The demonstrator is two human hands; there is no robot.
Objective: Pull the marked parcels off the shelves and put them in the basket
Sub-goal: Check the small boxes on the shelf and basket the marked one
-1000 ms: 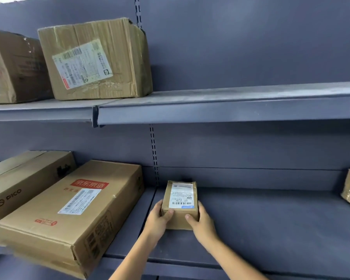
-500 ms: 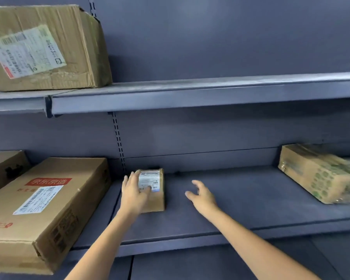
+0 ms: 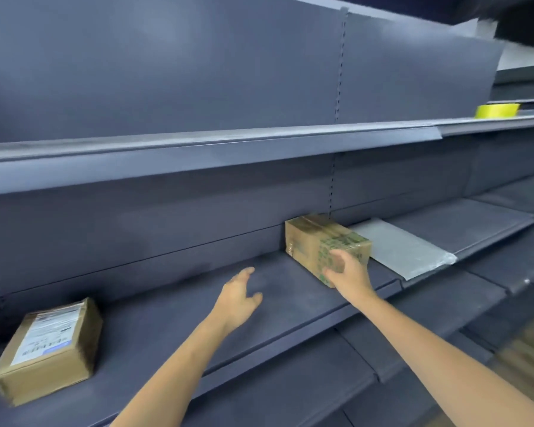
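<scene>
Brown cardboard with green printing and clear tape makes up the parcel (image 3: pixel 324 241) that is reached by the right hand (image 3: pixel 350 272). That parcel is set on the lower shelf (image 3: pixel 173 322), against the dark grey back panel (image 3: pixel 167 87) and just below a slotted upright. Its near end is touched by the right hand, whose fingers (image 3: pixel 336 257) are spread and laid loosely over the front top corner; a closed grip around the box is not seen. The left hand (image 3: pixel 238 300) is held above the bare shelf surface, well apart from the printed parcel, with fingers relaxed and slightly parted and nothing held in it. Both bare forearms are extended from the lower edge of the view.

A second, smaller parcel (image 3: pixel 48 349) is seen at the far left of the same shelf, lying flat with a white shipping label on its top face; it is touched by neither hand. Just beside the printed parcel on the right, a flat grey-white plastic mailer (image 3: pixel 404 251) is laid on the shelf, its front edge overhanging slightly. On the upper shelf (image 3: pixel 198 149), far to the right, a yellow roll of tape (image 3: pixel 496 110) is placed. No basket can be made out in this view.
</scene>
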